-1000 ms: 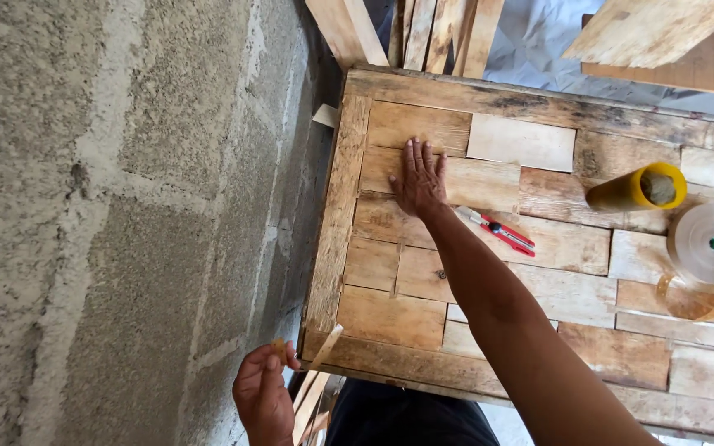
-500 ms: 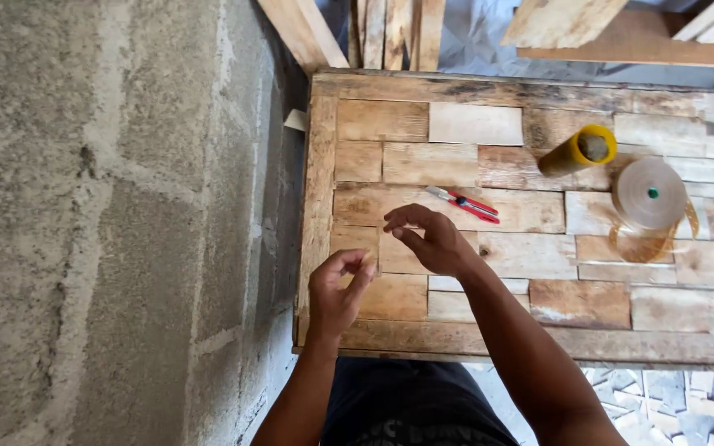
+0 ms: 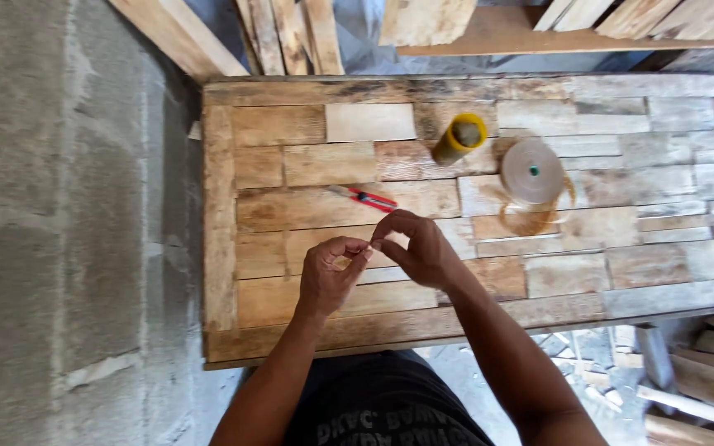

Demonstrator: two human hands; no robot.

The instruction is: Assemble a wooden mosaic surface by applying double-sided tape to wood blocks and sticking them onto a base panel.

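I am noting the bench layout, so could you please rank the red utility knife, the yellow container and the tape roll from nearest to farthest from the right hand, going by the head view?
From the right hand:
1. Red utility knife, just above it and slightly left.
2. Yellow container, farther up the wooden panel.
3. Tape roll, off to the right; nearly level with the container in distance, so that order is tentative.

Your hands have bare wooden tabletop (image 3: 291, 297) all around them. Ahead, the red utility knife (image 3: 364, 197) lies near; the yellow-capped bottle (image 3: 459, 138) and tan tape roll (image 3: 532, 172) block the right.
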